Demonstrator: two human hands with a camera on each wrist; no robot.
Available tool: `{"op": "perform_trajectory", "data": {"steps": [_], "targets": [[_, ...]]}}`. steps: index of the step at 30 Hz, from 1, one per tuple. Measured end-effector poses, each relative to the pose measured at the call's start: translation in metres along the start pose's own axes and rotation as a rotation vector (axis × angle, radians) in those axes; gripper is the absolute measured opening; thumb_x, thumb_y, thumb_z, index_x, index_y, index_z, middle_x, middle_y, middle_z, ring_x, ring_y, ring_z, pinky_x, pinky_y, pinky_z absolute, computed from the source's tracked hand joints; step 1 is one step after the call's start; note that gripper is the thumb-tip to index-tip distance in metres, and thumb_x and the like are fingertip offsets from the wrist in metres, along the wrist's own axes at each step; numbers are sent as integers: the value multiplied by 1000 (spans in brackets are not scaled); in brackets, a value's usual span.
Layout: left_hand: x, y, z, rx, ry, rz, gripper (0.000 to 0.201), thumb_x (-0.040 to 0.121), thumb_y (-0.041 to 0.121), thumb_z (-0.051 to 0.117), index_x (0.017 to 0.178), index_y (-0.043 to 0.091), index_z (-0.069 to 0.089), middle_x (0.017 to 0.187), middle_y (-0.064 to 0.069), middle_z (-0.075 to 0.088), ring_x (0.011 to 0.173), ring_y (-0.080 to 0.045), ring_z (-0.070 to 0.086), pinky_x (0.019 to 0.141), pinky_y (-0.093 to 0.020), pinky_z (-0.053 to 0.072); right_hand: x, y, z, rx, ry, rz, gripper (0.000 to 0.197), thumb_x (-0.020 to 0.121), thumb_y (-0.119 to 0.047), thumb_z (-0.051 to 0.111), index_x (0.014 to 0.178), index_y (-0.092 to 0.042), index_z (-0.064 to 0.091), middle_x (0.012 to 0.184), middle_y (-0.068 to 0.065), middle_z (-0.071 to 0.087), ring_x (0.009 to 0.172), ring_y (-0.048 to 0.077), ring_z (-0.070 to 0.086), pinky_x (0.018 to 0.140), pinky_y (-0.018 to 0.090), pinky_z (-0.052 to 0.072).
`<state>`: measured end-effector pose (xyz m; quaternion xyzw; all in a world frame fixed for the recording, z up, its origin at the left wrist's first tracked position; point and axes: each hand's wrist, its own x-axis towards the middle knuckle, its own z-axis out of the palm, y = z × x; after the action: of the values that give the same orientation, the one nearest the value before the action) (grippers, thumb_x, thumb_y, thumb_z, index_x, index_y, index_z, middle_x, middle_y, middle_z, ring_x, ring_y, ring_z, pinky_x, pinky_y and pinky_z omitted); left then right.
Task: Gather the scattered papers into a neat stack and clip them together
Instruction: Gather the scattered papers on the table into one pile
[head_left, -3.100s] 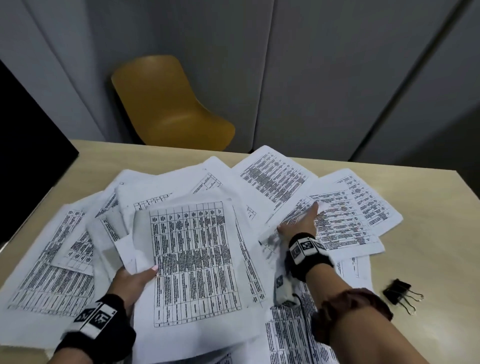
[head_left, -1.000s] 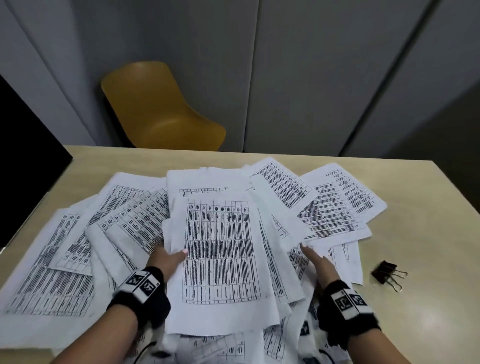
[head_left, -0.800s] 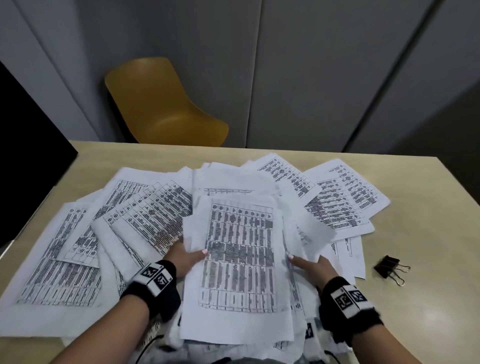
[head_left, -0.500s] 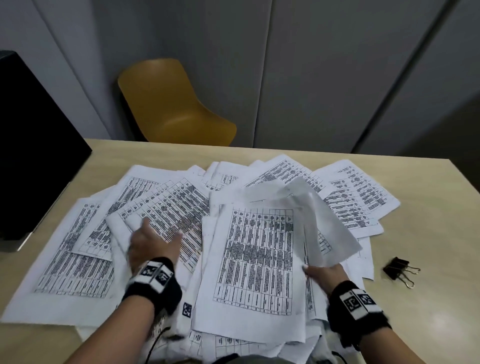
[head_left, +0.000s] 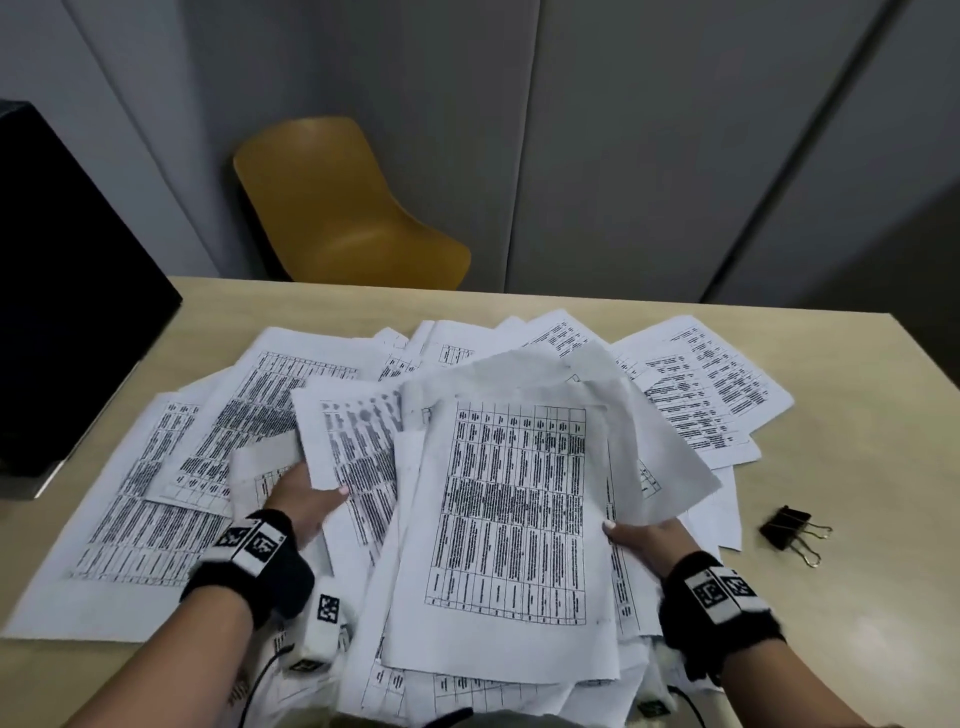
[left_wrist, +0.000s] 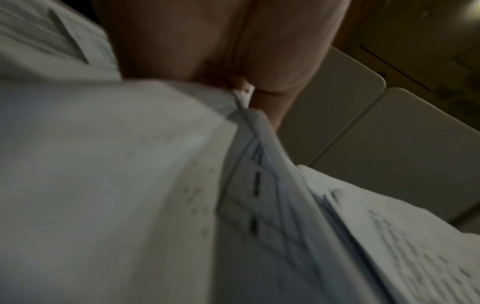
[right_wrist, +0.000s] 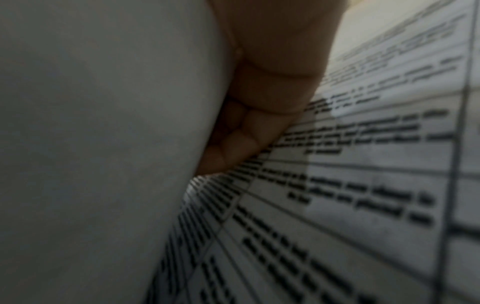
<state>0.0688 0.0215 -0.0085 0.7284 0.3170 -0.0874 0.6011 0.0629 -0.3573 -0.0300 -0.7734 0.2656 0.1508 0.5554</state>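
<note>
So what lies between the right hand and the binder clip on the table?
In the head view, the right hand and the black binder clip are separated by the edge of a loose printed sheet, then bare table.

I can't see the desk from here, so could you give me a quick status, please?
Left hand gripping a sheet, right hand gripping the central pile. Papers partly gathered. Binder clip untouched, right of them.
</note>
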Motion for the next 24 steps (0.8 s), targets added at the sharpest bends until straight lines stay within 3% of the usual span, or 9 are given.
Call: {"op": "perform_trajectory", "data": {"steps": [2,4,7,11,14,18,19,21,24], "targets": [[-9,4,6,-35,-113,7,43,84,-9,55,126,-2,49,128,-22,54,112,-30,54,99,-38,38,1,-2,2,-40,-39,-13,42,72,-5,75,110,6,60,100,16,67,93,27,63,87,30,44],[-19,7,15,-68,-184,-6,36,86,12,62,121,8,54,126,-15,58,114,-30,55,100,-38,38,1,-2,9,-38,-69,-25,45,71,-3,75,112,6,57,101,15,66,94,29,62,86,31,47],[-29,3,29,-13,-250,-62,48,75,35,69,116,15,55,124,-7,59,118,-28,53,107,-48,34,0,-3,21,-20,-117,8,51,68,-6,78,113,1,56,104,18,68,97,32,63,96,45,48],[-32,-3,40,84,-202,-101,89,52,24,86,128,8,44,133,-12,54,121,-33,51,106,-52,35,-4,-10,26,-84,-172,17,39,71,-11,76,105,-5,57,99,13,69,90,28,64,93,39,48],[-39,0,45,173,-89,-100,60,76,5,70,129,0,41,120,-4,51,122,-35,49,105,-47,36,-11,-23,23,-160,-202,-39,18,76,-14,72,87,-13,59,88,6,67,78,21,62,75,30,52],[-37,-3,41,209,-41,-54,35,84,4,61,116,-1,50,115,-19,59,109,-35,55,102,-49,39,17,-38,-1,-160,7,-58,29,83,-20,65,104,-3,53,86,10,61,65,21,57,51,24,52],[-37,-3,39,217,-46,-48,31,84,6,61,112,0,51,110,-19,60,105,-34,56,102,-50,40,30,-42,-8,-99,90,-18,35,83,-20,65,110,-1,52,90,14,62,65,23,58,55,28,56],[-35,-5,38,237,-47,-56,23,83,10,62,104,4,52,103,-17,61,103,-34,57,99,-49,42,54,-53,-22,-72,197,35,42,81,-19,65,118,-4,51,103,19,61,78,29,60,79,44,56],[-36,-7,39,214,-64,-57,21,84,11,61,101,7,50,98,-13,60,100,-31,56,96,-46,41,83,-78,-31,-225,242,29,50,80,-24,65,124,-6,49,122,21,57,101,34,61,89,42,51]]}}
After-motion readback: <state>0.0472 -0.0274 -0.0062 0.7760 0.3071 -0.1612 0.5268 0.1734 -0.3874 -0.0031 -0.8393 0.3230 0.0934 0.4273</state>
